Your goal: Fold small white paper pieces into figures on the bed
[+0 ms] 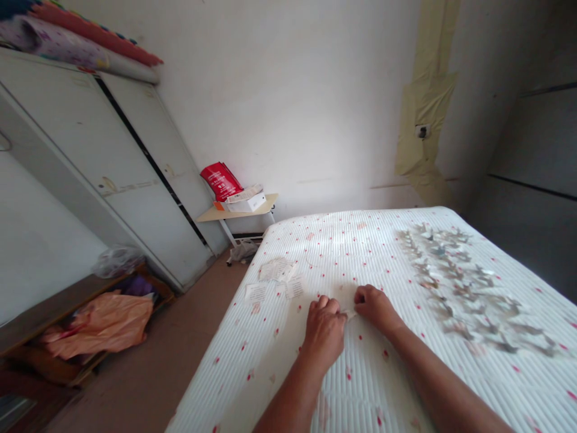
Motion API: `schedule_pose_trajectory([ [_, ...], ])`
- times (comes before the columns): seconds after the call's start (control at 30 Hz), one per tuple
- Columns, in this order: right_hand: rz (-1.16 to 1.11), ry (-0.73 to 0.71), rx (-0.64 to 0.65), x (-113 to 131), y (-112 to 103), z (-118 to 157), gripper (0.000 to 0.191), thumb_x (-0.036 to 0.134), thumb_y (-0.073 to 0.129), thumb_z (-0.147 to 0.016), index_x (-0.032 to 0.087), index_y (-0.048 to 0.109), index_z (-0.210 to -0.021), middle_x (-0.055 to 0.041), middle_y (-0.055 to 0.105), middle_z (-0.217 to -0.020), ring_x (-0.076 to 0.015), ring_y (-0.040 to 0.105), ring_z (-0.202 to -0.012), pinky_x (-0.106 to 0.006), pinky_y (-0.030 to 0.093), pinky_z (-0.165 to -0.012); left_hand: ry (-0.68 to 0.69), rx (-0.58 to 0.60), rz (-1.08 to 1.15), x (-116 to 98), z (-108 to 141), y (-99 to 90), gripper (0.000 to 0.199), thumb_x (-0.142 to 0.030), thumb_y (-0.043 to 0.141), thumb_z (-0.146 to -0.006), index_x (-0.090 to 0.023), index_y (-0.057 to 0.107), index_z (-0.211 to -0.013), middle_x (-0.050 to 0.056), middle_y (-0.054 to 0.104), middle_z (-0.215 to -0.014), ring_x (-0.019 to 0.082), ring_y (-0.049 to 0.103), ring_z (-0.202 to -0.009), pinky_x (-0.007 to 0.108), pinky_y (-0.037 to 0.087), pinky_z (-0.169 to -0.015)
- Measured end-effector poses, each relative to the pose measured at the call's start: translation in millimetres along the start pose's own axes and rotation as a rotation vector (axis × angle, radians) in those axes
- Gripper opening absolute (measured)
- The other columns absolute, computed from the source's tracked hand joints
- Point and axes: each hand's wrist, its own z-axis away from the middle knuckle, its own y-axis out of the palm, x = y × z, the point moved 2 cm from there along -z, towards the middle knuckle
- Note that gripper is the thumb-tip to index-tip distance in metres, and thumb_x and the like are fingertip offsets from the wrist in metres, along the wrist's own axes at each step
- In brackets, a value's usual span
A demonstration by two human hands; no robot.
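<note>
Between my two hands is a small piece of folded paper (pixel 350 314), pale and partly covered by fingers. My left hand (pixel 325 328) has its fingers curled closed on the paper's left end. At the other end, my right hand (pixel 375 305) pinches it with bent fingers. Both hands rest low over the bed's patterned cover (pixel 360 373). Ahead and to the left lie several flat printed paper pieces (pixel 277 270). Over on the right, many small folded paper figures (pixel 460 282) sit in rough rows; their exact shape is blurred.
A small side table (pixel 270 202) beyond the bed bears a red bag (pixel 220 180) and a white box (pixel 247 203). Light metal cabinets (pixel 135 162) stand on the left, with rolled mats (pixel 85 48) on top. An orange plastic bag (pixel 108 322) lies on a low wooden shelf.
</note>
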Motion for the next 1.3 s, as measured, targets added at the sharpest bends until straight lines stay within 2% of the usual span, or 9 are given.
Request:
schedule_pose_trajectory([
  [0.27, -0.283, -0.123, 0.082, 3, -5, 7, 0.014, 0.018, 0.05, -0.068, 0.018, 0.064, -0.068, -0.0023, 0.061, -0.077, -0.0138, 0.056, -0.074, -0.021, 0.041, -0.068, -0.031, -0.002, 0.009, 6, 0, -0.1, 0.025, -0.019, 0.048, -0.083, -0.029, 0.069, -0.091, 0.005, 0.053, -0.079, 0.019, 0.042, -0.085, 0.033, 0.033, -0.072],
  [0.47, -0.055, -0.086, 0.12, 16, -6, 14, 0.019, 0.007, 0.049, -0.065, 0.017, 0.066, -0.064, -0.0042, 0.061, -0.081, -0.0128, 0.057, -0.073, -0.021, 0.039, -0.066, -0.067, -0.043, 0.091, 11, 0, 6.3, 0.025, -0.017, 0.05, -0.081, -0.03, 0.07, -0.088, 0.004, 0.055, -0.08, 0.019, 0.045, -0.086, 0.033, 0.036, -0.077],
  [0.57, -0.014, -0.072, 0.128, 18, -7, 13, 0.02, 0.005, 0.049, -0.065, 0.015, 0.066, -0.065, -0.0053, 0.061, -0.081, -0.0128, 0.057, -0.073, -0.02, 0.039, -0.066, -0.132, -0.064, 0.205, 17, -1, 11.3, 0.021, -0.015, 0.055, -0.076, -0.028, 0.071, -0.081, 0.002, 0.058, -0.08, 0.017, 0.048, -0.084, 0.032, 0.036, -0.082],
  [0.7, 0.004, -0.057, 0.137, 19, -8, 12, 0.02, 0.005, 0.049, -0.066, 0.014, 0.066, -0.065, -0.0058, 0.061, -0.082, -0.0126, 0.057, -0.073, -0.02, 0.039, -0.066, -0.237, -0.082, 0.315, 23, -4, 16.0, 0.013, -0.017, 0.06, -0.071, -0.025, 0.07, -0.072, 0.001, 0.061, -0.079, 0.015, 0.051, -0.083, 0.028, 0.037, -0.083],
  [0.97, 0.048, -0.04, 0.1, 21, -5, 14, 0.006, 0.017, 0.058, -0.065, 0.014, 0.064, -0.065, -0.0044, 0.058, -0.077, -0.0125, 0.055, -0.068, -0.021, 0.037, -0.061, -0.342, -0.09, 0.271, 19, -8, 17.4, 0.005, -0.021, 0.064, -0.068, -0.023, 0.068, -0.068, 0.0, 0.062, -0.079, 0.016, 0.052, -0.085, 0.026, 0.036, -0.076],
  [1.3, 0.05, -0.01, 0.116, 18, -5, 11, 0.015, 0.005, 0.052, -0.064, 0.014, 0.065, -0.064, -0.0048, 0.06, -0.077, -0.0118, 0.056, -0.07, -0.019, 0.037, -0.062, -0.365, -0.105, 0.277, 20, -8, 20.0, 0.002, -0.023, 0.067, -0.066, -0.023, 0.068, -0.067, 0.0, 0.062, -0.079, 0.015, 0.052, -0.083, 0.027, 0.036, -0.077],
])
